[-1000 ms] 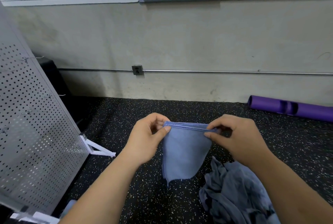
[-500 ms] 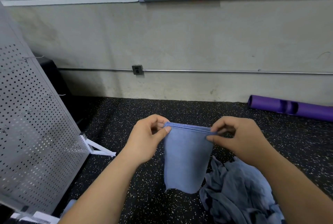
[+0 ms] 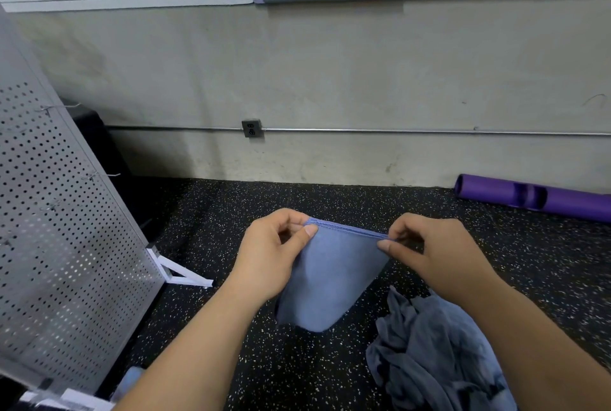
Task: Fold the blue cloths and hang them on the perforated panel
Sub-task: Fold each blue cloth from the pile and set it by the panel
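A folded blue cloth (image 3: 330, 278) hangs in the air above the floor, held by its top edge. My left hand (image 3: 271, 252) pinches the left top corner between thumb and fingers. At the right top corner my right hand (image 3: 436, 255) pinches the layered edge. A heap of crumpled blue cloths (image 3: 433, 354) lies on the floor at the lower right, partly hidden by my right forearm. The grey perforated panel (image 3: 56, 245) stands tilted at the left, with thin wire hooks (image 3: 99, 175) sticking out of it.
The floor (image 3: 231, 212) is black speckled rubber. A purple roller (image 3: 535, 197) lies by the wall at the right. The panel's white foot (image 3: 182, 273) juts onto the floor. A conduit pipe with a socket (image 3: 251, 128) runs along the wall.
The cloth's hanging lower part has swung toward the left and its bottom edge looks rounder. Both hands have stayed at the top corners with little shift.
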Action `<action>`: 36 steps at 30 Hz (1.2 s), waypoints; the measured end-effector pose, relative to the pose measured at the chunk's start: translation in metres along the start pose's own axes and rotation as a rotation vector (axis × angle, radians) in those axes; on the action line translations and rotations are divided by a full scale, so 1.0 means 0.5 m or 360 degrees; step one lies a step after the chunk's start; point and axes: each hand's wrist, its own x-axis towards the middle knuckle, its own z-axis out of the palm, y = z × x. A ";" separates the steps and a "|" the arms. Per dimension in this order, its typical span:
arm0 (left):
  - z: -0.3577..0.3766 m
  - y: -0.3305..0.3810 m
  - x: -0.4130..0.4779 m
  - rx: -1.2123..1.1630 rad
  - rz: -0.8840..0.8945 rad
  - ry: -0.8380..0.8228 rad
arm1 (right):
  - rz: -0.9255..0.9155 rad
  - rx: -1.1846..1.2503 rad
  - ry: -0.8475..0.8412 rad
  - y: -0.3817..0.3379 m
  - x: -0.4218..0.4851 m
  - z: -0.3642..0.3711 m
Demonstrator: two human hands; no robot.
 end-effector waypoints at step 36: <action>0.036 0.027 0.004 -0.0139 0.0078 0.0279 | 0.0286 0.0863 0.0429 -0.012 0.017 0.008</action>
